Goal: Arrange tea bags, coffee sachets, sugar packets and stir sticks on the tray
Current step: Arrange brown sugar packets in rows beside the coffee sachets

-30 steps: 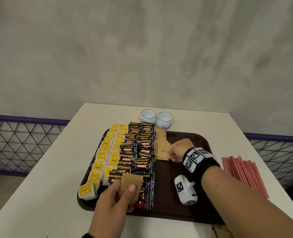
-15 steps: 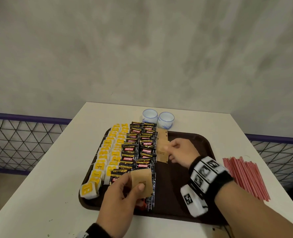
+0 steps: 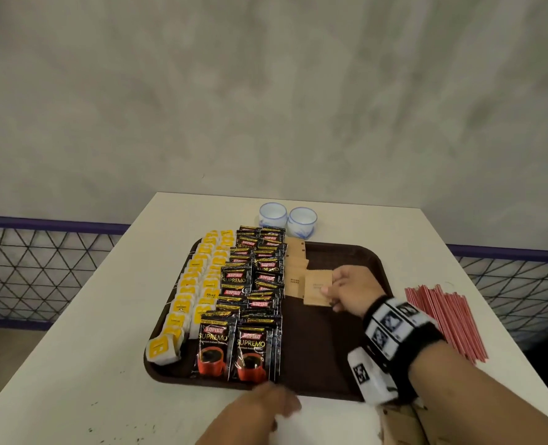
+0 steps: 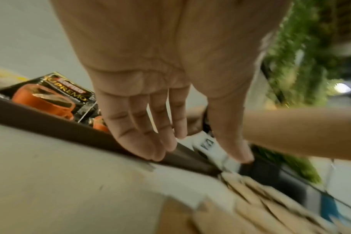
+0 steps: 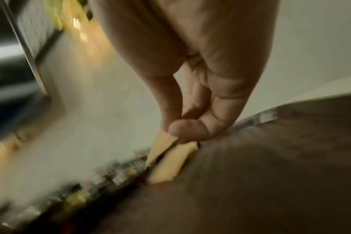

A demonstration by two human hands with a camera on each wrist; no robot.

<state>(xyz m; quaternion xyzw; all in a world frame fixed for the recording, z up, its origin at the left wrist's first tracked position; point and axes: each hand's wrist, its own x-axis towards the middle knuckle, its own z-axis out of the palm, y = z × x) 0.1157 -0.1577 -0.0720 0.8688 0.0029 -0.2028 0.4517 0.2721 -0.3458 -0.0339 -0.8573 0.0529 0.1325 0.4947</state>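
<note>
The right hand pinches a brown sugar packet by its right edge, thumb against fingertips, and holds it low over the tray, just right of the sugar column that runs near-to-far along the right side of the coffee sachets. The packet lies nearly flat, its long sides parallel to that column, overlapping the column's near end. In the right wrist view the pinched packet sits just above another one lying on the tray.

The left hand is off the tray at its near edge, blurred; the left wrist view shows its fingers straight and relaxed, holding nothing, with a loose pile of sugar packets on the table just to its right.

The placing likely turns on one thing: the slot lies left and slightly near of the held packet, so the right hand is the one to set it down. The tea bags fill the tray's left side. The stir sticks wait on the table, right of the tray.
</note>
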